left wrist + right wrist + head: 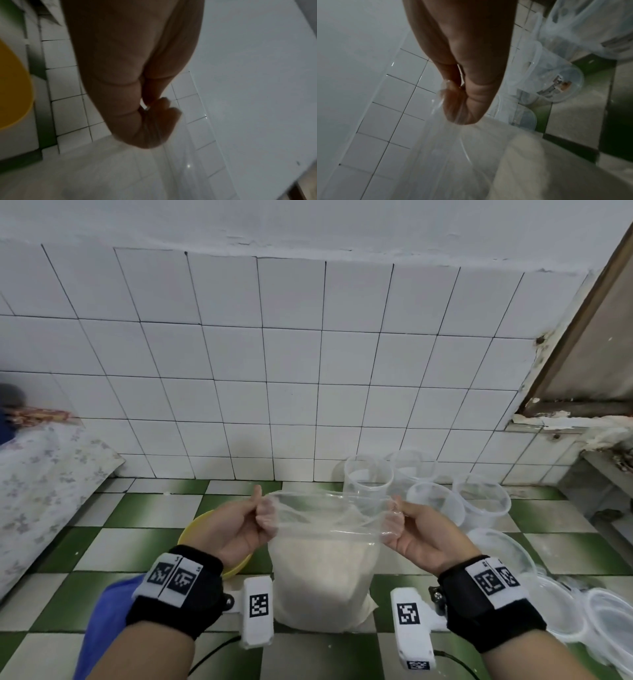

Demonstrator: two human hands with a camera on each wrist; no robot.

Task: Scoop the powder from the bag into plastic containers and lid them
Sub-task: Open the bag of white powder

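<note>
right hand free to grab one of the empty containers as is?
Probably not yet. The right hand grips the bag rim while the left hand holds the other side. The empty containers stand just beyond it, nothing between; it must let go first.

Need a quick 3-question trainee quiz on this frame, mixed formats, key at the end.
1. True or false: both the left hand and the right hand grip the top edge of the clear bag.
2. The yellow bowl lies: A) right of the bag B) left of the bag, partly under the left hand C) inside the bag.
3. Fill in: the plastic containers behind the right hand stand open, without ____.

Key: 1 true; 2 B; 3 lids.
</note>
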